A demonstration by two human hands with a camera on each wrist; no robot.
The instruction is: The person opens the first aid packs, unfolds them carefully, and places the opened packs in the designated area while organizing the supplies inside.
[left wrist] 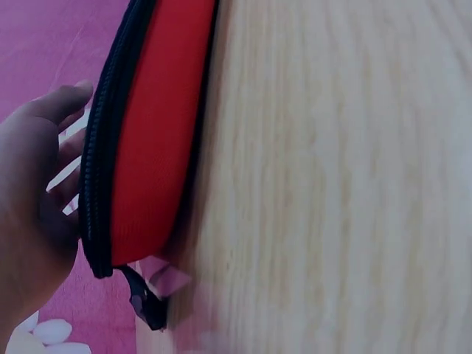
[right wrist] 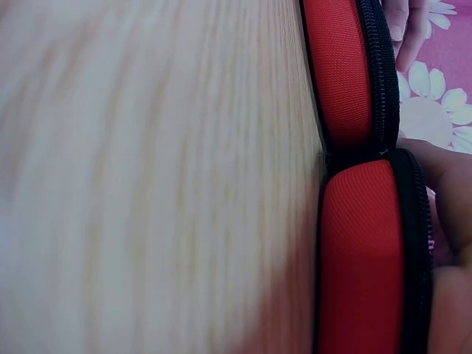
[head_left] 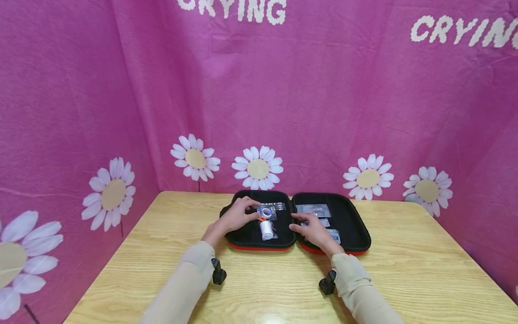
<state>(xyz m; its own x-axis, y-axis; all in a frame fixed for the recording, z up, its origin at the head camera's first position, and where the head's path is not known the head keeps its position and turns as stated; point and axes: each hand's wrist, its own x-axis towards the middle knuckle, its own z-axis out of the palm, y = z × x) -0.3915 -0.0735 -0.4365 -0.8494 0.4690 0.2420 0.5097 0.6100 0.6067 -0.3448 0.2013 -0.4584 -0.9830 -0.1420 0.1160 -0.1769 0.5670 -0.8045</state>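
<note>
A zip case, black inside with a red shell, lies unfolded flat on the table. Over its left half is my left hand, fingers extended near a white ring-shaped roll and a small orange piece. A wrapped white roll sits just below them. My right hand reaches over the right half near the hinge, thumb and fingers apart, above clear packets. In both wrist views the case wall partly hides the fingers.
The case stands toward the back of a wooden table. Behind it hangs a pink cloth with daisies. A strap-like zip pull hangs from the case's left end. Black wrist cameras sit below the sleeves.
</note>
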